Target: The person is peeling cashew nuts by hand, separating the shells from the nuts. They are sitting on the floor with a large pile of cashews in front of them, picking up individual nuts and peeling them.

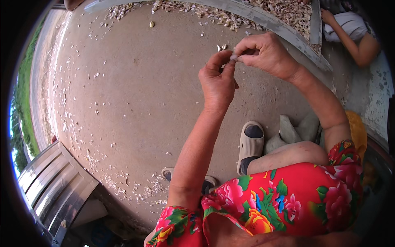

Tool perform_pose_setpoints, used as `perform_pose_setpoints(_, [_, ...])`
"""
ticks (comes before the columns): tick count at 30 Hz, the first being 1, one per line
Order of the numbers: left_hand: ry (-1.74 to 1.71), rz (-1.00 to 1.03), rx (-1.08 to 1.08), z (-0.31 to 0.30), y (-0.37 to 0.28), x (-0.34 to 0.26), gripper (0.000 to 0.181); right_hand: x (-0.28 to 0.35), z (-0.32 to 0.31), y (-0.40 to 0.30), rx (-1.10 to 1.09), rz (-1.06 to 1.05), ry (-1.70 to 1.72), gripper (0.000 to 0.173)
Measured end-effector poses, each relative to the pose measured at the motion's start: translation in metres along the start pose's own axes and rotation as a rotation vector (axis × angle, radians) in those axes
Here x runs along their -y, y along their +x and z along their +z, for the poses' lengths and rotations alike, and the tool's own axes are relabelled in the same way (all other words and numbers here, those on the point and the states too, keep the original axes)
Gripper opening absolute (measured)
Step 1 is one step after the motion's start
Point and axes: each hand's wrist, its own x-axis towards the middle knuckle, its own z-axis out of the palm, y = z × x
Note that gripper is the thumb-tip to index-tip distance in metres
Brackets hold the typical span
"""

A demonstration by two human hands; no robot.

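Note:
A small pale clove, likely garlic (234, 57), is pinched between the fingertips of both hands above the concrete floor. My left hand (218, 78) grips it from the near left with thumb and forefinger. From the right, my right hand (268, 55) meets it with thumb and forefinger, the fingertips almost touching those of the left. Fingers cover part of the clove, so how much skin is on it I cannot tell. Just beyond the hands, two loose cloves (221, 47) lie on the floor.
A pale, worn board (268, 20) edges a large heap of garlic cloves (285, 15). A person's arm (347, 38) rests at the far right. Garlic skins (92, 160) litter the concrete floor (139, 92). A slatted metal panel (58, 182) stands lower left; a grey-green sack (287, 132) lies by my sandal (252, 145).

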Motion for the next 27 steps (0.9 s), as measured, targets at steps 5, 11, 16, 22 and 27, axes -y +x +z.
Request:
perform_pose_setpoints(5, [0.195,-0.001,0.059,-0.005,-0.002,-0.005,0.014,0.001,-0.002,0.001,0.087,-0.074,-0.086,0.012])
perform_pose_setpoints(11, [0.248,-0.056,0.117,-0.007,-0.002,-0.009,0.014,-0.007,0.005,-0.002,0.1,-0.111,-0.037,0.011])
perform_pose_setpoints(16, [0.26,-0.128,0.146,0.0,-0.005,-0.013,0.015,-0.011,0.006,-0.005,0.105,-0.049,0.035,0.009])
perform_pose_setpoints(22, [0.157,-0.149,0.105,-0.005,0.002,-0.003,0.015,-0.017,0.012,-0.003,0.089,-0.08,0.034,0.012])
perform_pose_setpoints(27, [0.171,-0.086,0.129,0.001,0.003,-0.007,0.015,-0.013,-0.004,-0.006,0.151,0.1,0.086,0.011])
